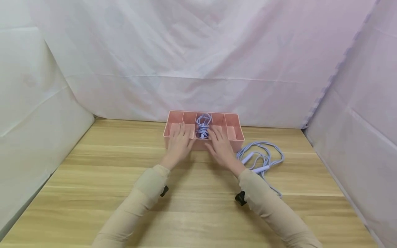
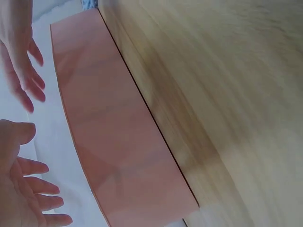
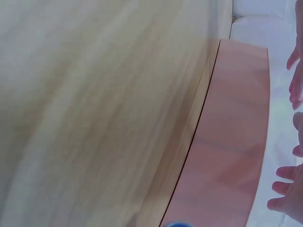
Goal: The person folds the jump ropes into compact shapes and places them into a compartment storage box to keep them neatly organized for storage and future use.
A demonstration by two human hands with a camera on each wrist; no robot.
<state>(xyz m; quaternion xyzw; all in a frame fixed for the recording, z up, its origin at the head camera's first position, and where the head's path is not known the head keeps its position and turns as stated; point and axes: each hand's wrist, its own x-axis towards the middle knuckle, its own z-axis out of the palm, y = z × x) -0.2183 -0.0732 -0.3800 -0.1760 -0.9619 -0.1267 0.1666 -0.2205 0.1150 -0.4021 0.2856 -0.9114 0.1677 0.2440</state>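
A long pink divided box [image 1: 201,145] stands at the far side of the table, and a periwinkle-blue jump rope [image 1: 203,125] lies bundled in its middle compartment. My left hand [image 1: 179,143] is over the box's front edge, left of that bundle, fingers spread and holding nothing. To the bundle's right, my right hand [image 1: 221,146] reaches over the same edge, fingertips close to the rope. Both wrist views show the box's smooth front wall [image 2: 104,109], with the left hand [image 2: 23,189] and right hand [image 3: 289,189] above its rim, fingers extended.
A second blue jump rope [image 1: 261,169] with pale handles lies loosely coiled on the wooden table [image 1: 198,213], right of the box and partly behind the right forearm. White cloth [image 1: 198,93] hangs close behind the box, and further white panels stand at both sides.
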